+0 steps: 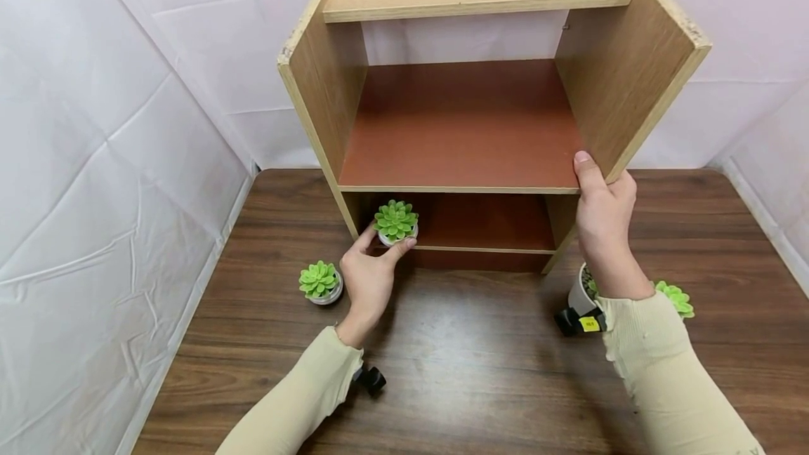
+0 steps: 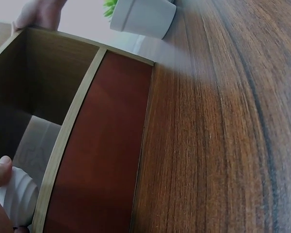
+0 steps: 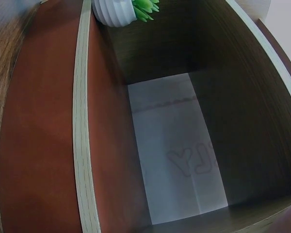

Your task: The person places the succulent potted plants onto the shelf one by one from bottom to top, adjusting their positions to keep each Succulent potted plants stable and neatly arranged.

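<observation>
My left hand (image 1: 369, 279) holds a small green succulent (image 1: 396, 220) in a ribbed white pot (image 2: 20, 196) between thumb and fingers. The pot is at the left end of the lower compartment of a wooden shelf unit (image 1: 458, 188), by the front edge of its bottom board. My right hand (image 1: 603, 220) grips the front edge of the unit's right side panel, thumb on the reddish middle shelf (image 1: 468, 125). In the right wrist view the ribbed pot (image 3: 114, 10) shows at the top, at the board's edge.
A second small succulent (image 1: 319, 281) stands on the dark wood table (image 1: 468, 371), left of the unit. Behind my right wrist are a white pot (image 1: 579, 295) and a green plant (image 1: 675, 298), partly hidden. White sheeting (image 1: 114, 125) hangs around the table.
</observation>
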Available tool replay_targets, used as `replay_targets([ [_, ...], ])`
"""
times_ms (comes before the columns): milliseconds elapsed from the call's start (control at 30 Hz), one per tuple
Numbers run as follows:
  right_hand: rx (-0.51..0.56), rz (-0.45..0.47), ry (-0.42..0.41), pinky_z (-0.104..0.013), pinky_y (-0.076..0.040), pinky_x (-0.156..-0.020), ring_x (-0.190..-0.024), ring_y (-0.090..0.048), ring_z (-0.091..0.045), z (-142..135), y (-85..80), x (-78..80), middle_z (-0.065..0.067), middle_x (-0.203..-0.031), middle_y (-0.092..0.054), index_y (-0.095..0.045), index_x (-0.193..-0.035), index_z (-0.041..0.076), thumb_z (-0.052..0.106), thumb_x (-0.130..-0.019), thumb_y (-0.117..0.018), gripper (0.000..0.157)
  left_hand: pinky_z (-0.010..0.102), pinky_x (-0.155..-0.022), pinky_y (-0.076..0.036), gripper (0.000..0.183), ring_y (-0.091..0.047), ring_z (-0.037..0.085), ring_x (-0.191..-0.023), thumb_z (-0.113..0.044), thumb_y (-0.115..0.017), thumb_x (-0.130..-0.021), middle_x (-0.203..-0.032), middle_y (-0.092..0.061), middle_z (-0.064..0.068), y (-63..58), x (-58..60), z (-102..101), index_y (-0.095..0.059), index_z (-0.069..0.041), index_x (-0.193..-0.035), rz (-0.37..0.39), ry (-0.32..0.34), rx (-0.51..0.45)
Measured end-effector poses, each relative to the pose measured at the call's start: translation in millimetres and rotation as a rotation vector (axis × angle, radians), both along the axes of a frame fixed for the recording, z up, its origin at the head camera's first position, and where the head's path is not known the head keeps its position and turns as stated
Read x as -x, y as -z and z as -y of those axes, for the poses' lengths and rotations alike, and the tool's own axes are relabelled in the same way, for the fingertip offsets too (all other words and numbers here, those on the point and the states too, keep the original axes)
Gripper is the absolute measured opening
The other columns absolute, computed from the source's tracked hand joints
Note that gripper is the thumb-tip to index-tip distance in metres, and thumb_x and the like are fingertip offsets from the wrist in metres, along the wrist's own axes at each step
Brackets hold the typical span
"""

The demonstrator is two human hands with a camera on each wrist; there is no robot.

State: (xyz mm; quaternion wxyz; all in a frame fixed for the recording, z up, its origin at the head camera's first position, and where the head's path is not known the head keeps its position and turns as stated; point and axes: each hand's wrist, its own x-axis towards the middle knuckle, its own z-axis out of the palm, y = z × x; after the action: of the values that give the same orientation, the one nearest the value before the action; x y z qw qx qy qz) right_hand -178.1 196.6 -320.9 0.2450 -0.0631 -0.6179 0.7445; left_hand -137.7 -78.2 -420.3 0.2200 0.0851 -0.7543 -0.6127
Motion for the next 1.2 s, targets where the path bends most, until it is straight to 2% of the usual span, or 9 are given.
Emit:
replay_targets([
  [333,0.001,0.008,0.002,-0.026,-0.042,-0.084,-0.091,-0.06,-0.018,0.6,1.1,0.3,-0.005,-0.093,-0.067,-0.066,-0.112,0.003,0.019,-0.096,-0.064,0.023,0.024,-0.062,-0.049,0.063,-0.067,0.013,-0.083,-0.027,-0.091,-0.07,-0.102,-0.071,0.001,-2.4,0.1,0.6,-0.067,-0.013,-0.127,0.034,0.034,-0.006],
  [567,0.002,0.01,-0.002,-0.025,-0.042,-0.083,-0.09,-0.06,-0.017,1.6,1.8,0.4,-0.005,-0.092,-0.067,-0.066,-0.109,0.003,0.018,-0.095,-0.065,0.02,0.025,-0.063,-0.05,0.061,-0.066,0.011,-0.082,-0.027,-0.091,-0.07,-0.098,-0.072,0.0,-4.1,-0.6,0.6,-0.069,-0.013,-0.125,0.066,0.032,-0.009],
  [867,0.015,-0.005,0.007,-0.025,-0.042,-0.081,-0.085,-0.06,-0.016,1.2,-0.8,0.4,-0.004,-0.088,-0.067,-0.068,-0.105,0.004,0.017,-0.095,-0.065,0.018,0.026,-0.062,-0.05,0.056,-0.067,0.011,-0.079,-0.027,-0.092,-0.069,-0.094,-0.072,0.0,-6.8,3.1,-0.9,-0.072,-0.014,-0.12,0.067,0.04,0.017],
  [1200,0.012,-0.01,-0.002,-0.026,-0.042,-0.083,-0.09,-0.06,-0.017,0.6,-0.5,-0.6,-0.005,-0.093,-0.068,-0.067,-0.111,0.002,0.017,-0.096,-0.064,0.022,0.025,-0.061,-0.05,0.054,-0.067,0.012,-0.075,-0.027,-0.091,-0.069,-0.089,-0.073,0.001,-8.7,4.5,-0.5,-0.073,-0.012,-0.118,0.066,0.056,0.039],
])
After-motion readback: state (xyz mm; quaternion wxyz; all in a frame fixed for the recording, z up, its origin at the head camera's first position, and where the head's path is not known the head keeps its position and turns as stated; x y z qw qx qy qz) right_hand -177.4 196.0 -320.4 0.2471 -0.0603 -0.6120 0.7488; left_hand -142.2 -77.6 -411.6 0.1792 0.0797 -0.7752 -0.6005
